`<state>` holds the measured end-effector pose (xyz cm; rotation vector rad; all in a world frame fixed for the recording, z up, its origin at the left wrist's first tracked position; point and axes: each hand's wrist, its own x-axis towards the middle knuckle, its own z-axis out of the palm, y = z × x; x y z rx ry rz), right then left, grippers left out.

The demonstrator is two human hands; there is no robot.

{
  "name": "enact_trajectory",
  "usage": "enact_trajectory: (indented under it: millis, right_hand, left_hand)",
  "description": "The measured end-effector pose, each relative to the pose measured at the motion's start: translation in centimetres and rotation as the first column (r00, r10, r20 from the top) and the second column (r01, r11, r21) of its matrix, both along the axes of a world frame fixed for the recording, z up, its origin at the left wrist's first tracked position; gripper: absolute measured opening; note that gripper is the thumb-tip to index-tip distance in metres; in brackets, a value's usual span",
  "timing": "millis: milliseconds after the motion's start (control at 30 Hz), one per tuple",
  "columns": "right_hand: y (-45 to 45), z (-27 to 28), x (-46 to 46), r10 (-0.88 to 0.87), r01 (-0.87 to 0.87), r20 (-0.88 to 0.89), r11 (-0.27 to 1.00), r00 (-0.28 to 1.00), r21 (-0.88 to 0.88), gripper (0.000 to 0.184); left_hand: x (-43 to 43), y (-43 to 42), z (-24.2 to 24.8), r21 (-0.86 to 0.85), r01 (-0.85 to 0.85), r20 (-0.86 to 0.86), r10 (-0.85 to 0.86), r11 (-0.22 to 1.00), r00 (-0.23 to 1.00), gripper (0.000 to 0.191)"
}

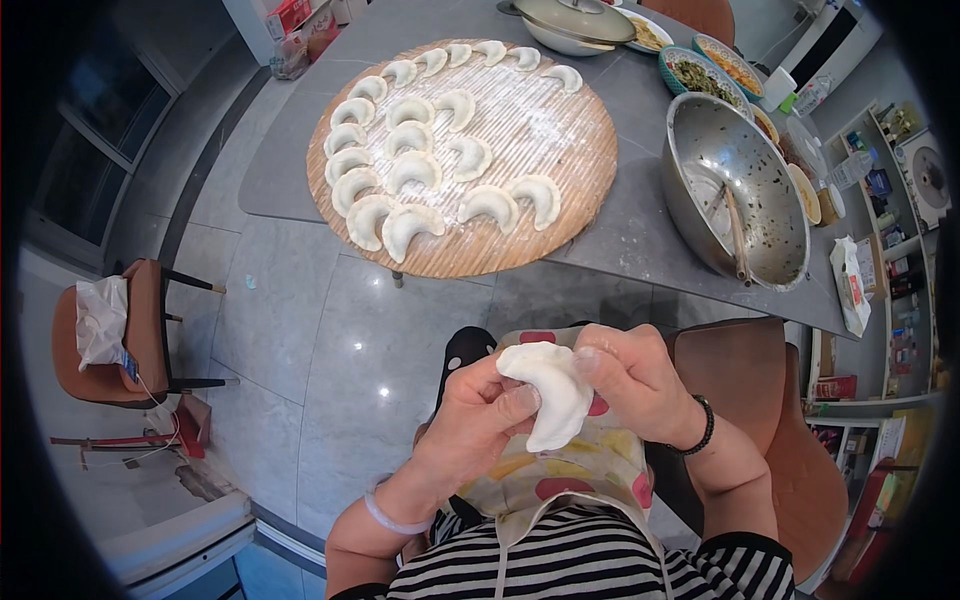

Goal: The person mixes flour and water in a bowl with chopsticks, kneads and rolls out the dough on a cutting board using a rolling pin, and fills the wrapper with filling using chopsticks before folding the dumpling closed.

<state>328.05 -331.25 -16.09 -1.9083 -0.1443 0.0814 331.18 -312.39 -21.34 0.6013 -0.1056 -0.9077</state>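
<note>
Above my lap, a crescent-shaped dumpling of white dough is held between both hands. My left hand grips its inner curve, thumb on top. The thumb and curled fingers of my right hand pinch its outer edge at the upper right. Its dough looks folded over; any filling is hidden. Ahead of me, a round board of woven reed or straw, dusted with flour, carries several similar dumplings in curved rows, mostly on its left half.
The board overhangs the grey table. To its right a steel bowl holds chopsticks and green residue. Behind stand a lidded pan and bowls of food. Brown chairs stand right and left.
</note>
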Motion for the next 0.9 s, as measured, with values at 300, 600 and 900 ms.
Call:
enact_trajectory:
  millis: [300,600,900]
  right_hand:
    - [0.5,-0.7,0.2,-0.067,0.068,0.116,0.998,0.991,-0.008,0.02]
    - [0.5,-0.7,0.2,-0.087,0.083,0.084,0.995,0.993,0.053,0.022]
    - [-0.3,-0.8,0.3,-0.059,0.063,-0.025,0.974,0.998,0.219,0.022]
  left_hand:
    - [-0.2,-0.9,0.1,0.11,-0.207,0.179,0.186,0.972,0.966,0.042]
    - [-0.3,-1.6,0.3,0.123,-0.303,0.272,0.262,0.945,0.926,0.04]
    - [-0.3,-2.0,0.9,0.126,-0.353,0.266,0.311,0.927,0.913,0.041]
